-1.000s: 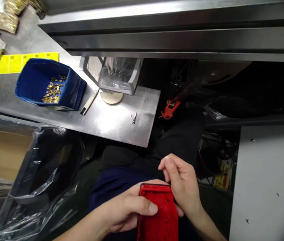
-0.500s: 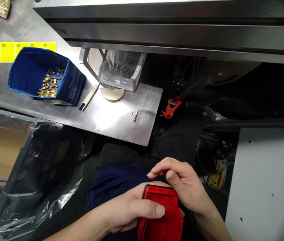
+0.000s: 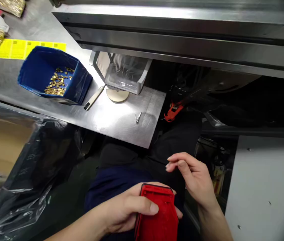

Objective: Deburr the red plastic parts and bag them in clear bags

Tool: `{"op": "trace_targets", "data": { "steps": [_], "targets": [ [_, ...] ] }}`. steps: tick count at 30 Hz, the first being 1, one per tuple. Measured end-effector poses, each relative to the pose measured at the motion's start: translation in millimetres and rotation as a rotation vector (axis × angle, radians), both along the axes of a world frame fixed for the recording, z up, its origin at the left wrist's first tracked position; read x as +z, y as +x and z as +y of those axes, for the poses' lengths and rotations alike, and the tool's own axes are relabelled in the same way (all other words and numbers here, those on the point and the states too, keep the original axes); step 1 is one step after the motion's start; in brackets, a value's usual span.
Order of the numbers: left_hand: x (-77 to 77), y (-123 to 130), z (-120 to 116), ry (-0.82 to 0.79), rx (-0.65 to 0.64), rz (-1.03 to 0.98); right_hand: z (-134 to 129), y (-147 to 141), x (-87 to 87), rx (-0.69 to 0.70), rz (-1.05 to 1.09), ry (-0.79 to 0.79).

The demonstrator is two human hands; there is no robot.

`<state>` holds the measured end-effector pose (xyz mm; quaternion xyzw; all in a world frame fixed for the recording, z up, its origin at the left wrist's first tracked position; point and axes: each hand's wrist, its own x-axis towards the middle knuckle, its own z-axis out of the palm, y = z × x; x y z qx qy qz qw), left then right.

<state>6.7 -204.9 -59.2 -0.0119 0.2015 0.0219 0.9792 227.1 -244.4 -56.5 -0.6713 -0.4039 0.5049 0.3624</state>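
Note:
A red plastic housing point(image 3: 160, 219), hollow on the side facing me and edged in black, sits low in front of my lap. My left hand point(image 3: 131, 206) grips it from the left, thumb pressed on the inner face and fingers wrapped beneath. To the right of it my right hand point(image 3: 194, 175) hangs in the air with bent fingers, thumb apart from the fingertips, holding nothing visible. The lower end of the housing runs out of the picture.
On the metal bench point(image 3: 126, 132) stand a blue bin point(image 3: 81, 83) of small brass parts and a clear drawer point(image 3: 124, 75). Nearby lie a pale-handled tool point(image 3: 93, 98), a cream half-disc point(image 3: 117, 95) and small metal pins point(image 3: 138, 118). An orange tool point(image 3: 173, 112) hangs right of the bench.
My right hand has moved off the housing to the right, its fingers lifting clear. My left hand keeps its hold. The whole view has shifted slightly.

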Motion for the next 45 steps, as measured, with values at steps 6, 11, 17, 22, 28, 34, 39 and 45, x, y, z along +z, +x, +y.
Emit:
{"op": "trace_targets", "data": {
  "steps": [6, 11, 17, 22, 28, 34, 39, 45],
  "targets": [
    [-1.1, 0, 1, 0.018, -0.006, 0.004, -13, -4, 5.8, 0.187, 0.177, -0.004],
    [4.1, -8, 9, 0.233, -0.005, 0.071, -9, 12, -22.3, -0.321, -0.14, -0.004],
    [-1.7, -19, 8, 0.285, -0.07, -0.092, 80, 4, -47.4, 0.147, -0.348, 0.091],
    [-14.4, -26, 4, 0.237, -0.055, -0.065, 169, -17, -73.9, 0.672, -0.746, 0.308],
    [-23.1, -42, -1, 0.154, 0.144, -0.037, 193, -13, -89.7, 0.798, -0.797, 0.347],
    [-29.5, -48, 0, 0.155, 0.252, 0.067, 155, -14, -82.6, 0.636, -0.772, 0.296],
    [-28.3, -49, 5, 0.162, 0.19, 0.147, 120, -20, -77.7, 0.606, -0.663, 0.181],
    [-24.8, -43, 5, 0.267, 0.148, 0.253, 73, -14, -28.3, 0.363, -0.156, 0.107]
  ]
}}
